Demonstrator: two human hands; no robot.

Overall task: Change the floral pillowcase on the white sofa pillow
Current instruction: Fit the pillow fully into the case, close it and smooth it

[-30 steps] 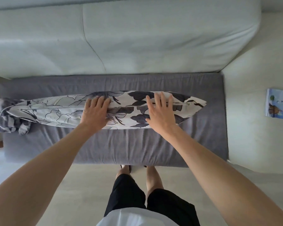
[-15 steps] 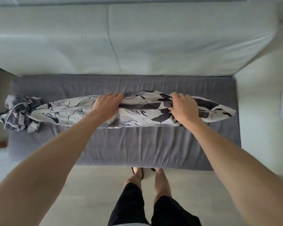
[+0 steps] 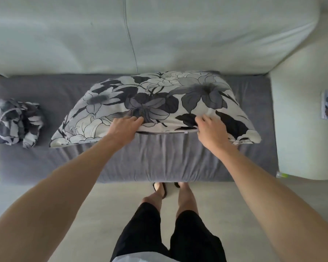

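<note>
The plump floral pillow (image 3: 155,103) lies flat on the grey, napped seat cushion (image 3: 159,159), its far edge against the smooth white backrest (image 3: 197,35). Both hands, left (image 3: 124,129) and right (image 3: 211,131), pinch its near hem. A crumpled floral pillowcase (image 3: 15,122) sits well apart, left.

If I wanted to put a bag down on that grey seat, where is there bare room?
The front strip of the grey seat cushion, between the floral pillow and the seat's front edge, is bare. A narrower gap lies between the pillow and the crumpled pillowcase at the left end. The middle is crowded: pillow, left hand, right hand.
</note>
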